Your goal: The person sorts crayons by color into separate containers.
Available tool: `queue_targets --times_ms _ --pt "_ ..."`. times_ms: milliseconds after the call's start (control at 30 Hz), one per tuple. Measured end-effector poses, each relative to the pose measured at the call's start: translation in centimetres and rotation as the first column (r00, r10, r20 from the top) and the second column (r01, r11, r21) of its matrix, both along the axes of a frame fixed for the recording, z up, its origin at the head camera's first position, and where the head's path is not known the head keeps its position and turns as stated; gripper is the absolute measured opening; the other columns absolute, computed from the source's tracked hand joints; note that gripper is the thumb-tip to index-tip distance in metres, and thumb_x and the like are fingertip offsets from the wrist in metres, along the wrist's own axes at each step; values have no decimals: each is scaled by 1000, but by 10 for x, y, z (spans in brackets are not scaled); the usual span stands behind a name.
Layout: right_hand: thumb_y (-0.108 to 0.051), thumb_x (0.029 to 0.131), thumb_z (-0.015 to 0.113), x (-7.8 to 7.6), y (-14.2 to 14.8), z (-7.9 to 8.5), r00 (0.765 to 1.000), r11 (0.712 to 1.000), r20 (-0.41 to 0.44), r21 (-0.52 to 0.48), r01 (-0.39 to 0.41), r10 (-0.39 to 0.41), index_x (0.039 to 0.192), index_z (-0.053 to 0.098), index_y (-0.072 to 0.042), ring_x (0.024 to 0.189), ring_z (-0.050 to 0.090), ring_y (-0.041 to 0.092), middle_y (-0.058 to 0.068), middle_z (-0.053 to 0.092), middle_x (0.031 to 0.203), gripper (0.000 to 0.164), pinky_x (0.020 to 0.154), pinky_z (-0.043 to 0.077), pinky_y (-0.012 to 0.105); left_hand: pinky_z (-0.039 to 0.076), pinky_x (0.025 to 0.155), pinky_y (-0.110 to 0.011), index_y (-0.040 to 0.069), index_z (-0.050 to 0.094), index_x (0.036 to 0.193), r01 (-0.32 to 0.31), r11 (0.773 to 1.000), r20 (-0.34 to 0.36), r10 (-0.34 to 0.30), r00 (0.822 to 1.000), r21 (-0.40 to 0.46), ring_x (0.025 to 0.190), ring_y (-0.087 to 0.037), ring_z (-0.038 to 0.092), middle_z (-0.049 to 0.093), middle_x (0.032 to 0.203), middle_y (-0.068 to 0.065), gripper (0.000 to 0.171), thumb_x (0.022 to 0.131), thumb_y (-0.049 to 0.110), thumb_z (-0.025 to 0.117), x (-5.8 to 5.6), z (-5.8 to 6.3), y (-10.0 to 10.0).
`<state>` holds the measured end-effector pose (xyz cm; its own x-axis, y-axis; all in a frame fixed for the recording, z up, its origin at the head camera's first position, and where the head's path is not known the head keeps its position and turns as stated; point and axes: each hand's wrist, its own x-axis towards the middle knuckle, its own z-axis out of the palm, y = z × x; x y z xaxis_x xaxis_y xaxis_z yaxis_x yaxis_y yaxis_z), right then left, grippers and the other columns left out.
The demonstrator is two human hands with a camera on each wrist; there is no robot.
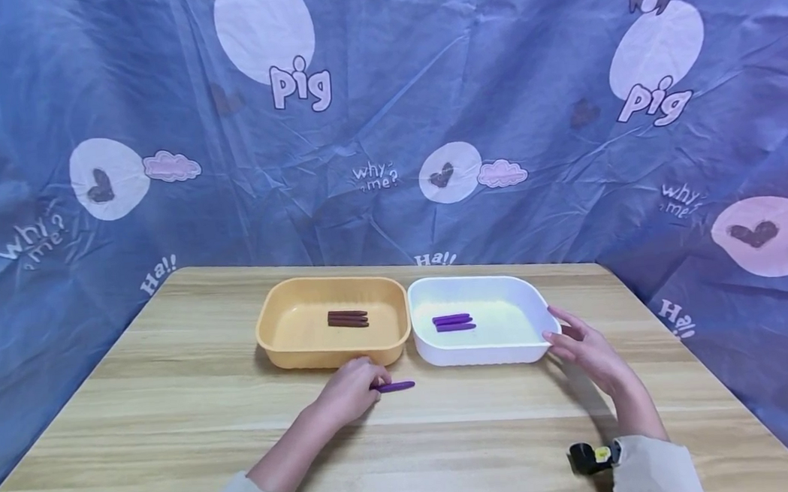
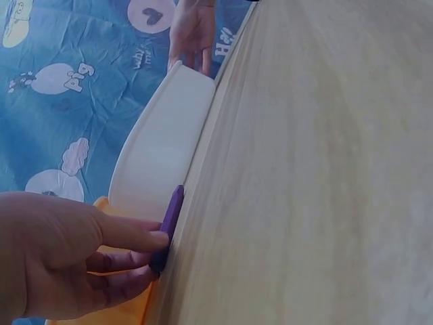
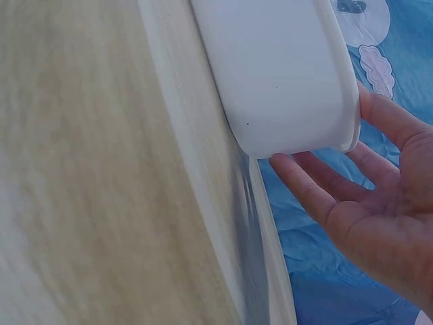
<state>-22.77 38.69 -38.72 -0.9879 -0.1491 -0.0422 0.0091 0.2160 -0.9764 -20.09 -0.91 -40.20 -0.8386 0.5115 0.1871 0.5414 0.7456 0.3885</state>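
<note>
My left hand (image 1: 354, 388) pinches a purple crayon (image 1: 397, 386) between thumb and fingers, close above the table in front of the yellow bin. In the left wrist view the same crayon (image 2: 174, 210) points away from the fingertips, toward the white bin's side. At the white bin's right end is my right hand (image 1: 593, 348), its fingers spread and fairly straight, fingertips touching the outer wall and rim. Three brown crayons (image 1: 347, 319) lie side by side in the yellow bin (image 1: 280, 358). Inside the white bin (image 1: 482, 355) lie three purple crayons (image 1: 454, 323).
Both bins stand side by side, nearly touching, toward the back of the wooden table (image 1: 446, 438). A blue printed cloth (image 1: 379, 224) hangs behind and beside the table. A black band with a small device (image 1: 591, 457) is on the right wrist.
</note>
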Motion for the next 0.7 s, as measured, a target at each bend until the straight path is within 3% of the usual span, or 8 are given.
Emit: queue_targets --times_ms 433,700 --pt "-13 94 53 0 -2 -6 1000 1000 -22 -19 7 -8 146 9 0 96 55 5 38 25 134 69 90 44 27 46 65 -28 11 73 93 54 998 -35 -53 998 12 73 -16 56 63 78 1 28 71 -6 69 1 -4 -2" --pt "-16 94 53 1 -1 -3 999 1000 -27 0 16 -16 146 10 -1 100 53 6 37 24 135 69 91 43 27 47 65 -28 12 73 96 53 998 -35 -53 998 13 75 -16 57 65 82 1 29 74 -6 67 0 -3 -1"
